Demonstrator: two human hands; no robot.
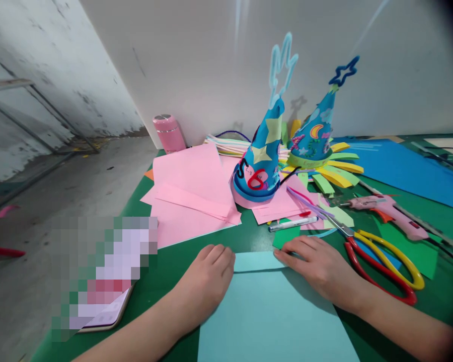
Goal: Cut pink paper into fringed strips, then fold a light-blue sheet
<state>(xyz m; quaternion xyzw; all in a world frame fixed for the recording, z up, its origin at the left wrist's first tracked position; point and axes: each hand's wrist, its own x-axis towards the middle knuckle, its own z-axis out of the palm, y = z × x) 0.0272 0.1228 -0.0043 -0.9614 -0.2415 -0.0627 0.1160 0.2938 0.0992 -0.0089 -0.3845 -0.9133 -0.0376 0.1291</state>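
Note:
A sheet of light blue paper (272,317) lies on the green table in front of me. Along its far edge runs a narrow folded-over strip (258,261). My left hand (213,274) is closed at the strip's left end, its fingers curled over the paper. At the right end, my right hand (311,261) pinches the fold between thumb and fingers, the thumb partly hidden. Scissors (381,261) with red and yellow handles lie just right of my right hand. Beyond it is a white marker pen (292,223).
Two decorated blue cone hats (262,151) stand at the back among pink paper sheets (189,176). A pink glue gun (392,208) and large blue paper (411,168) lie to the right. A pink flask (168,133) stands back left; a partly blurred phone (109,306) lies front left.

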